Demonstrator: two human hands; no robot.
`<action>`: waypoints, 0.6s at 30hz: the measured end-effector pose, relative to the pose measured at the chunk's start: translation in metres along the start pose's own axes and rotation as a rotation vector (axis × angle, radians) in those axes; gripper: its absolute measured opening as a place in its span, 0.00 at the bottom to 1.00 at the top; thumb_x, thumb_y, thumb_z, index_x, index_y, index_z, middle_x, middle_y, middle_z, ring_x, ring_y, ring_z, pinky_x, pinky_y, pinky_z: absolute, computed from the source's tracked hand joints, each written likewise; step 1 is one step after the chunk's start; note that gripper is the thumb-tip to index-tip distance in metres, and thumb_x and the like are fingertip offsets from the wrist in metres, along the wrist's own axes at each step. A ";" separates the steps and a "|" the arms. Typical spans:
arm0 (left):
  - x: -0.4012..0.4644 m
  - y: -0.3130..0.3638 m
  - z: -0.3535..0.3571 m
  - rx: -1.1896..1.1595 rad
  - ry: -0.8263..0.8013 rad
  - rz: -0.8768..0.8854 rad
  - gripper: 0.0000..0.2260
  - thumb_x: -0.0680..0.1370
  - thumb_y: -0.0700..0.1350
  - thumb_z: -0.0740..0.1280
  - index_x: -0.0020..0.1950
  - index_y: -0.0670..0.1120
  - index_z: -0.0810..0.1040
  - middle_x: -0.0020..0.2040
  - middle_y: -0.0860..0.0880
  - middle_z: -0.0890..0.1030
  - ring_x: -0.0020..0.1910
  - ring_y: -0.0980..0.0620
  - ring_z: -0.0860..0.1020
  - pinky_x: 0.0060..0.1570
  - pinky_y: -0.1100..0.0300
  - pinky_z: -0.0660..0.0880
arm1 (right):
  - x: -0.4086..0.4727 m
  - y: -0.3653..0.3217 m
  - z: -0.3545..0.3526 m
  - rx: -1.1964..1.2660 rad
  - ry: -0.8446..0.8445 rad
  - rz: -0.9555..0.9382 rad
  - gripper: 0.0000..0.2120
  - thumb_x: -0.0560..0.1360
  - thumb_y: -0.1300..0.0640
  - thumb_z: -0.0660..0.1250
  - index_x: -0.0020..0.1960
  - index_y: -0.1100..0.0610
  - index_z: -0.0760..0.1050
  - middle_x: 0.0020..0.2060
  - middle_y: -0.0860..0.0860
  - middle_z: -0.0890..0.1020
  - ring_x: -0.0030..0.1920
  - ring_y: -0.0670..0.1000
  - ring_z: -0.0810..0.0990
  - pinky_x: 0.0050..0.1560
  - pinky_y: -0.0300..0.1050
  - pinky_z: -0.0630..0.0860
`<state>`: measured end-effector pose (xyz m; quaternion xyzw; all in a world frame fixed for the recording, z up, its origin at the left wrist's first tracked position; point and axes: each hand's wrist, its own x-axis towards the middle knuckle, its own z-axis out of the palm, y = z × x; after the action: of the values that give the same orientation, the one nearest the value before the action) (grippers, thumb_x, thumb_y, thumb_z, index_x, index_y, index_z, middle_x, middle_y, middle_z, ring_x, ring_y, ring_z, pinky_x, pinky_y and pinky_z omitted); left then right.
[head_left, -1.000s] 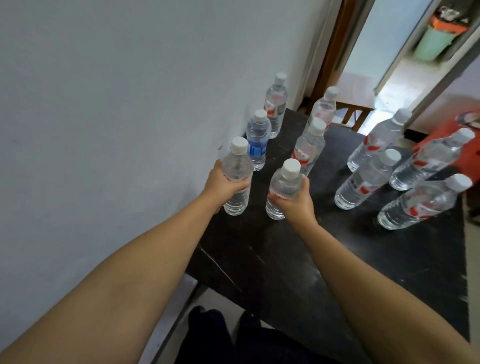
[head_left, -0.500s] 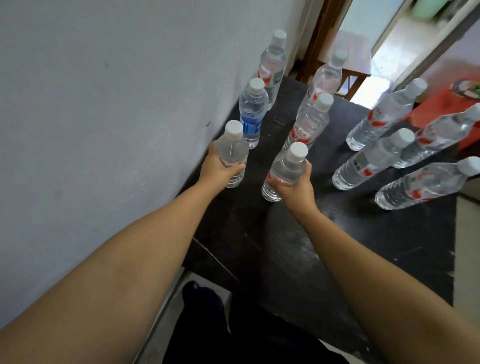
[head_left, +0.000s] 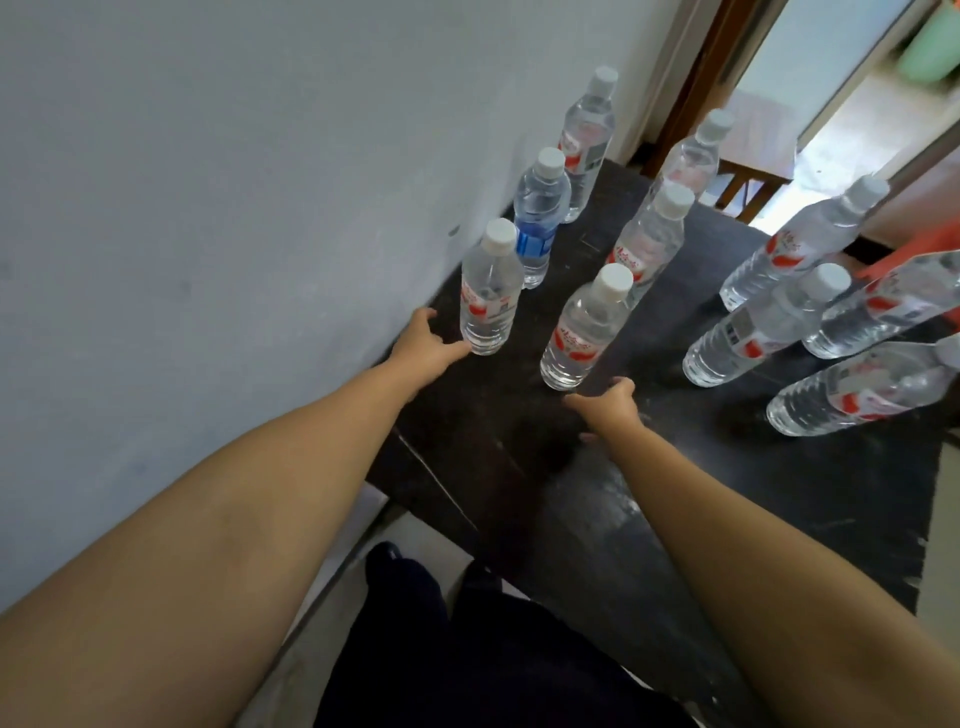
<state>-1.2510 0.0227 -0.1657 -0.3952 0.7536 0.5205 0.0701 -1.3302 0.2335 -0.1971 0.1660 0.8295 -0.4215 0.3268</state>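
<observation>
Grips let go: left hand (head_left: 423, 345) spread at base of clear white-capped plastic bottle (head_left: 491, 296) by wall edge of black tabletop (head_left: 571, 519); right hand (head_left: 605, 408) spread, just short of second clear red-labelled bottle (head_left: 584, 332). Pair likely placed.

No word, brand or number can be read on the water bottles lined up on the dark table (head_left: 701, 493). The blue-banded bottle (head_left: 537, 228) by the wall shows only a strip of blue, its print too small to tell. Just in front of it, the wall-side bottle (head_left: 491, 306) wears a white label with red marks and a grey block, all blurred. To the blue-banded bottle's right, the front bottle (head_left: 584, 332) bears red strokes, equally illegible.
</observation>
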 end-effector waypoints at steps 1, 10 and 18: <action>-0.005 -0.005 -0.002 0.016 0.026 0.005 0.31 0.74 0.50 0.71 0.73 0.46 0.62 0.65 0.42 0.75 0.61 0.43 0.76 0.62 0.49 0.74 | 0.000 0.001 0.003 -0.010 -0.075 0.051 0.34 0.73 0.59 0.72 0.73 0.58 0.58 0.67 0.59 0.69 0.60 0.58 0.73 0.43 0.51 0.78; -0.058 -0.054 -0.023 0.499 -0.043 0.013 0.05 0.78 0.44 0.65 0.50 0.45 0.77 0.46 0.44 0.74 0.46 0.49 0.73 0.49 0.55 0.72 | -0.042 -0.017 0.057 -0.775 -0.490 -0.199 0.05 0.75 0.64 0.63 0.42 0.57 0.71 0.35 0.54 0.75 0.33 0.51 0.76 0.34 0.45 0.75; -0.139 -0.126 -0.072 0.512 0.049 -0.153 0.10 0.78 0.44 0.63 0.43 0.37 0.76 0.42 0.40 0.76 0.46 0.44 0.75 0.44 0.55 0.69 | -0.119 -0.018 0.131 -1.313 -0.632 -0.570 0.07 0.77 0.61 0.61 0.53 0.62 0.74 0.41 0.57 0.80 0.40 0.53 0.81 0.34 0.41 0.75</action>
<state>-1.0507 0.0165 -0.1531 -0.4329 0.8302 0.2963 0.1887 -1.2005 0.1171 -0.1618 -0.4085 0.7873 0.0605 0.4578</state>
